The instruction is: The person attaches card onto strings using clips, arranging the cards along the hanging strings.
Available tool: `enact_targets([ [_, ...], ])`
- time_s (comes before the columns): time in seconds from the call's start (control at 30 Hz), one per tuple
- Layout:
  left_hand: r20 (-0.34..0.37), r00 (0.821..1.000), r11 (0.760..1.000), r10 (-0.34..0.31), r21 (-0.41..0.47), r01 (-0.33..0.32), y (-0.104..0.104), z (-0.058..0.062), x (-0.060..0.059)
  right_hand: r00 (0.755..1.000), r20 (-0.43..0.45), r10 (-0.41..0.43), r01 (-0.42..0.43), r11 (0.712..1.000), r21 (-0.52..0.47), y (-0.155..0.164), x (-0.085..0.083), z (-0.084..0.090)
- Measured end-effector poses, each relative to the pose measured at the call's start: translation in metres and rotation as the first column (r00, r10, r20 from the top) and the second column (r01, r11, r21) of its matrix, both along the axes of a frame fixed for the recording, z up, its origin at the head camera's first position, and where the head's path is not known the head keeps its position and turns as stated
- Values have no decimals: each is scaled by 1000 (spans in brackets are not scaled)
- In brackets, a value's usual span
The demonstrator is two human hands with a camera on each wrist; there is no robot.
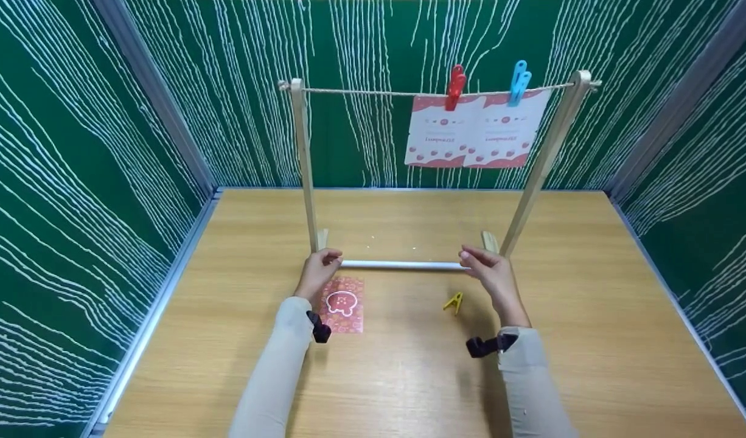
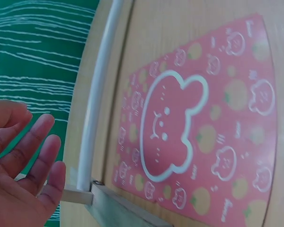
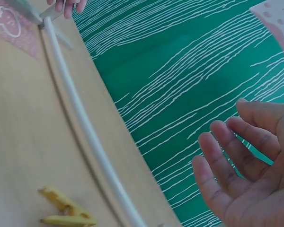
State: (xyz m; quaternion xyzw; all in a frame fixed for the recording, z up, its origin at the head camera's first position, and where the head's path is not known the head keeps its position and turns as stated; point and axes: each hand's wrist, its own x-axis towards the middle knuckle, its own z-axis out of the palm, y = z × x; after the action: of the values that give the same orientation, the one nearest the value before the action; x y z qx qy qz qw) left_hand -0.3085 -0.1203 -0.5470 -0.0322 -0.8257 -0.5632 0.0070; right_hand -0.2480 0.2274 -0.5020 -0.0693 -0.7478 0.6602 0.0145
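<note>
A small wooden drying rack stands on the table, with a white bar (image 1: 403, 264) joining its feet. My left hand (image 1: 318, 267) is at the bar's left end by the left post (image 1: 304, 164), and my right hand (image 1: 491, 271) is at the right end by the right post (image 1: 543, 164). In the left wrist view my left hand (image 2: 23, 165) is open with relaxed fingers beside the bar (image 2: 95, 109), holding nothing. My right hand (image 3: 246, 161) is likewise open above the bar (image 3: 85, 127). A pink bear card (image 1: 345, 304) lies flat near my left hand. A yellow clothespin (image 1: 453, 302) lies near my right hand.
Two pink-and-white cards (image 1: 443, 131) (image 1: 507, 131) hang from the rack's string (image 1: 361, 92), held by a red clothespin (image 1: 455, 87) and a blue clothespin (image 1: 519, 82). Green patterned walls enclose the wooden table (image 1: 592, 304) on three sides.
</note>
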Motion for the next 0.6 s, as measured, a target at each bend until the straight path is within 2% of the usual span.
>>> enact_targets([
  [0.17, 14, 1000, 999, 3, 46, -4, -6, -11, 1, 999, 34, -25, 25, 1000, -2, -2, 6, -15],
  [0.27, 17, 1000, 1000, 10, 16, -10, -9, -15, 3, 998, 41, -41, 41, 999, 21, -1, 9, -24],
  [0.47, 44, 999, 994, 15, -106, -10, -16, -23, 5, 995, 69, -77, 75, 996, 43, -1, 14, -42],
  [0.6, 76, 997, 992, 17, -124, -7, -20, -28, 5, 990, 95, -108, 104, 994, 43, -1, 17, -54],
])
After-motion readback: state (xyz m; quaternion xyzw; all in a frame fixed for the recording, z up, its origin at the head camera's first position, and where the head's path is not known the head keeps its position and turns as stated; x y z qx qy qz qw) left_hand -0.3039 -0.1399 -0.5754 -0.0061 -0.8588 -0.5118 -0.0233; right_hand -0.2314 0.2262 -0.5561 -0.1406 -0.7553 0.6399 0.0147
